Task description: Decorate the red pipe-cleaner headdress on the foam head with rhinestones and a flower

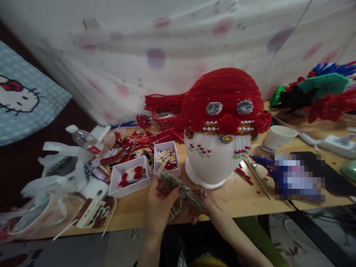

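A small clear plastic bag of dark greenish bits (182, 190) is held over the table's front edge. My left hand (162, 198) grips its left end, thumb pressed on top. At the lower right end, my right hand (204, 202) has its fingers closed around the bag. What the bits are is too blurred to tell. Pale green loops (175, 211), perhaps scissor handles, show partly behind my left hand. Just beyond stands a white head form (213, 167) wearing a red headdress (225, 87) with silver discs, red flowers and hanging bead strings.
Two white boxes, one with red flowers (114, 185) and one with coloured gems (178, 168), stand left of the head form. Further left are a plastic bottle (87, 141) and plastic bags (63, 167). A paper cup (279, 137), a blue glue gun (263, 161) and a blurred-out item are right.
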A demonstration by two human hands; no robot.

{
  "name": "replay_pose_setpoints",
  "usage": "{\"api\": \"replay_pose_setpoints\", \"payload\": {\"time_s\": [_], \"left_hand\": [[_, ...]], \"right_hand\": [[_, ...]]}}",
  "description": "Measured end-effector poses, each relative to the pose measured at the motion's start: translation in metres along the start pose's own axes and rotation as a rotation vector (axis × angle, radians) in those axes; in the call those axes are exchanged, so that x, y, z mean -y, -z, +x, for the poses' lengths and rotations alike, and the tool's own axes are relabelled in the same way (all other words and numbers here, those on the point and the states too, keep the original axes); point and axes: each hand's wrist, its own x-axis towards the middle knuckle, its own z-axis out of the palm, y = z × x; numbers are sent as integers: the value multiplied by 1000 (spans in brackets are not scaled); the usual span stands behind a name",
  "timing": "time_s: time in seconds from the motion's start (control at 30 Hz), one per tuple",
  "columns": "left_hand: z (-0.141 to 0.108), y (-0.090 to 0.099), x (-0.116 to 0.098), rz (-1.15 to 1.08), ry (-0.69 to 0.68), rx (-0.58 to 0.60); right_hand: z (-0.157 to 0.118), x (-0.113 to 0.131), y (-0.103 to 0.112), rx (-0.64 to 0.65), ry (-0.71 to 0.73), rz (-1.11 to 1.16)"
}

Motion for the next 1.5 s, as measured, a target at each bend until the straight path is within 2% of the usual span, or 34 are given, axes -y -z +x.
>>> {"api": "replay_pose_setpoints", "payload": {"time_s": [0.1,0.33,0.47,0.6,0.67,0.73,0.9,1.13,1.3,1.4,1.5], "left_hand": [[4,3,0,17,5,-25],[11,6,3,-94,10,-123],[12,8,1,-126,-1,-156],[11,13,0,-81,-15,-158],[8,16,0,-38,-19,-141],[4,17,2,10,-18,-102],[-6,15,3,61,-7,-31],[-5,13,6,26,37,46],[-5,8,10,-42,84,43],[-4,2,16,-106,135,28],[-5,-8,28,-207,199,-81]], "right_hand": [[0,3,-1,87,-70,89],[5,4,-2,118,-122,68],[6,3,2,59,40,-211],[3,4,-1,-8,294,-567],[4,5,-5,-96,432,-700],[8,9,-9,-113,493,-769],[21,25,-11,12,449,-798],[19,24,-9,-82,449,-844],[16,20,-8,-140,467,-830],[17,20,-7,-160,430,-845],[22,18,-7,-142,362,-908]]}}
